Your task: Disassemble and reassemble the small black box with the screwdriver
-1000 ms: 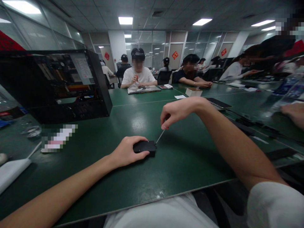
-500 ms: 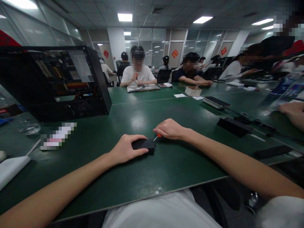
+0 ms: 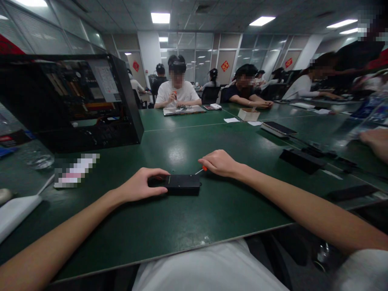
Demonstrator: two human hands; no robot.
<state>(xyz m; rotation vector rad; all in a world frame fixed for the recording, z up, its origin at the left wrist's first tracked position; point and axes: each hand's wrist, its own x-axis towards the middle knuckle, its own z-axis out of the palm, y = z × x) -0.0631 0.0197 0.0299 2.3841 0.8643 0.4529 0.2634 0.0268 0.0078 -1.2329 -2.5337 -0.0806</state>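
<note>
On the green table lies a long black box [image 3: 183, 184], a slim rectangular case with small screws or dots on its top. My left hand [image 3: 136, 185] is around its left end, thumb on the near side and forefinger on the far side; something reddish, perhaps wires, shows between them. Just beyond the box's right end, my right hand [image 3: 220, 162] is closed around a small screwdriver [image 3: 205, 168] with an orange handle. Its thin shaft points down and left toward the box's far right corner. Whether the tip touches the box, I cannot tell.
An opened black computer case [image 3: 127, 101] stands at the left, with a pixelated card [image 3: 77, 171] before it. To the right are a black block [image 3: 301, 160], cables and a dark-topped device [image 3: 279, 128]. A small box [image 3: 248, 114] sits farther back. Several people work around the table.
My left hand has slid left along the black box, uncovering more of its top. The right hand, with the screwdriver, has hardly moved. The view has shifted slightly.
</note>
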